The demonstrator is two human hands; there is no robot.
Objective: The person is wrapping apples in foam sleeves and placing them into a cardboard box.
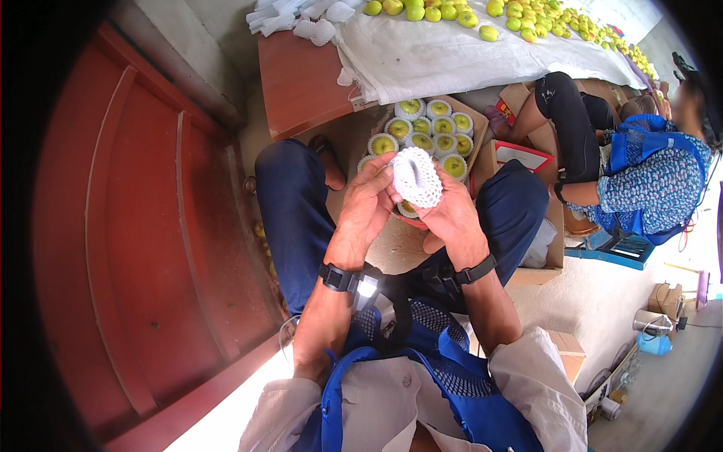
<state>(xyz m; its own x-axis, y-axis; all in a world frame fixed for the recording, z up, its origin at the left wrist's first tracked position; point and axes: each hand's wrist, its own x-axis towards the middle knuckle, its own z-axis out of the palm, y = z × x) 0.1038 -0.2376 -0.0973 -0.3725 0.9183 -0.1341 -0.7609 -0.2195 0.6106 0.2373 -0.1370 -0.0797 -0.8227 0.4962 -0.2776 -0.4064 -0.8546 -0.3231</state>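
Between my two hands is a white foam fruit net, its opening facing up; whether a fruit is inside cannot be told. My left hand pinches its left edge, and my right hand cups it from the right and below. Just beyond my hands, between my knees, stands a cardboard box holding rows of greenish apples, each in a white foam net. Part of the box lies hidden behind my hands.
A table ahead bears a white cloth, loose apples and a pile of foam nets. A red door stands at left. A person sits at right beside an open carton.
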